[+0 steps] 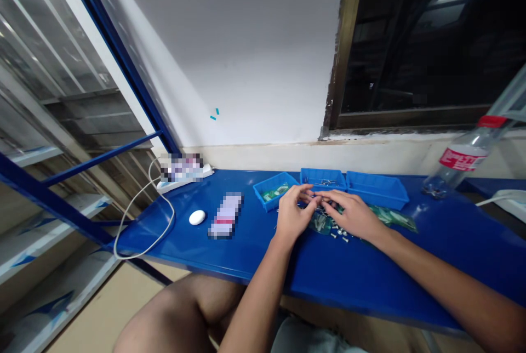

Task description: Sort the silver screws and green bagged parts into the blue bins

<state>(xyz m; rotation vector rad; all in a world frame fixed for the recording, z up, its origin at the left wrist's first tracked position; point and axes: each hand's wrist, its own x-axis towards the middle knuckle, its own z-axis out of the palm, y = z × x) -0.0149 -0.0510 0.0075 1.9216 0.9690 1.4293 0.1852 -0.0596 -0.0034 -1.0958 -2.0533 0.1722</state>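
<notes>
My left hand [293, 211] and my right hand [352, 211] meet fingertip to fingertip above the blue table [255, 254]. The fingers of both are bent and pinched together; whatever they hold is too small and too covered to make out. Loose screws [340, 233] lie just below my right hand. A small clear greenish bag [321, 223] lies under the fingers, and a larger green plastic bag [394, 218] extends out from behind my right wrist.
Behind my hands stand a blue tray with green packets [263, 199], a blue tray with metal pieces [322, 177] and another blue tray [378, 189]. A plastic bottle [460, 158] stands right. At left are a white oval object [197, 217], a blurred-out phone-shaped item [226, 216] and a cable [143, 255].
</notes>
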